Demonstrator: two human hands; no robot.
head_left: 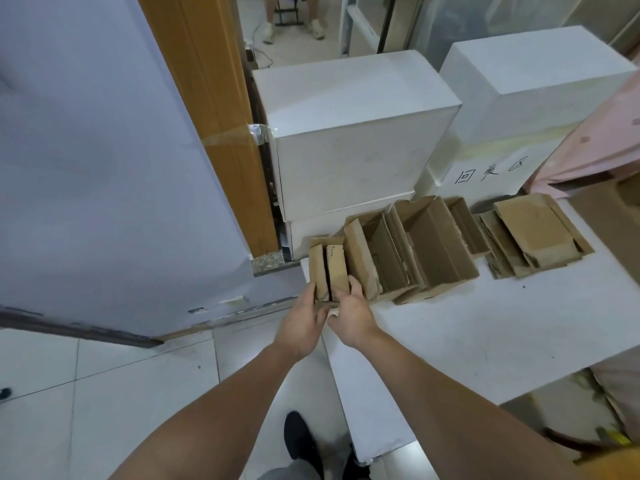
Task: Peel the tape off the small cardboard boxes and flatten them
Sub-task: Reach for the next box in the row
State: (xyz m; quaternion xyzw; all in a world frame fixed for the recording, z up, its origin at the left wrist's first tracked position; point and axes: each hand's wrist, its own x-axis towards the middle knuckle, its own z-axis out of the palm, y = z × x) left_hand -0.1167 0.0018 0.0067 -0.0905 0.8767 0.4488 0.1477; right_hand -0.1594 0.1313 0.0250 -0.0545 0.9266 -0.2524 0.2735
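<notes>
A white paper sheet (490,171), taped to the front of the lower white box at the back of the white table, is showing three handwritten black characters, 回收区, running slightly uphill from left to right. Nothing else is reading clearly: the brown cardboard boxes are carrying no legible print, and small dark marks on one closed flap are staying too faint to make out

White table (485,327) — open cardboard boxes (415,251), flattened stack (533,237), white boxes (349,133).
</notes>
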